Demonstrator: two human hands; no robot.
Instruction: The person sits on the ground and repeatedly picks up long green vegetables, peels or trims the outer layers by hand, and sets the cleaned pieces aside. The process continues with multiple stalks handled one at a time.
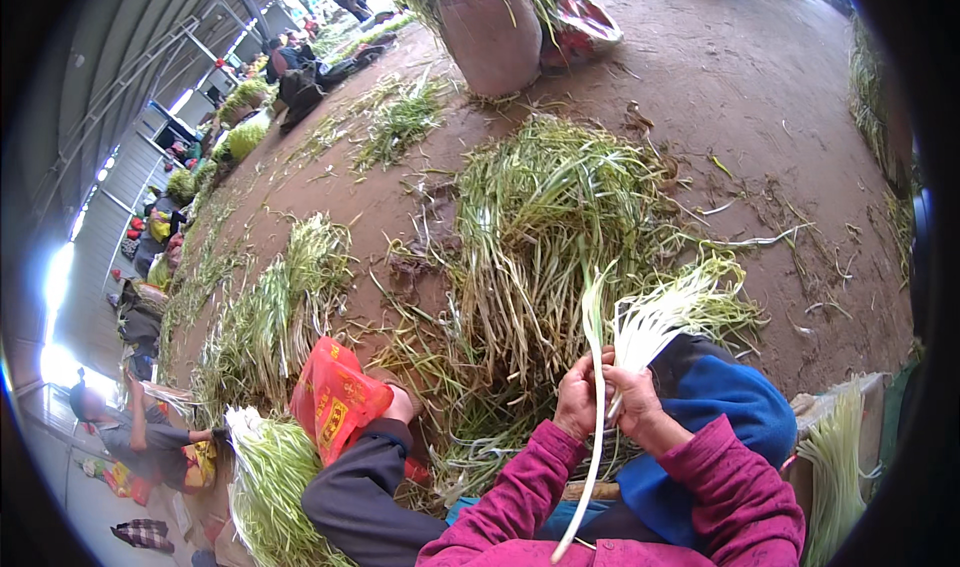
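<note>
My left hand (577,398) is closed around a long pale stalk (598,409), probably garlic or chive greens, whose white end hangs down over my lap. Beside it my right hand (636,402) grips a fanned bunch of white-stemmed stalks (651,319), its leafy tips spread over my knee. The two hands are close together, and the fingertips nearly meet. Just beyond them a large heap of untrimmed green stalks with brownish ends (555,244) lies on the ground. A pile of cleaner pale green stalks (270,484) lies left of my leg.
A red printed plastic bag (337,398) covers my left knee. Another heap of greens (277,319) lies at the left. A full tub (491,42) stands ahead. A bench holding stalks (836,447) is at the right. A co-worker (142,432) sits at the lower left.
</note>
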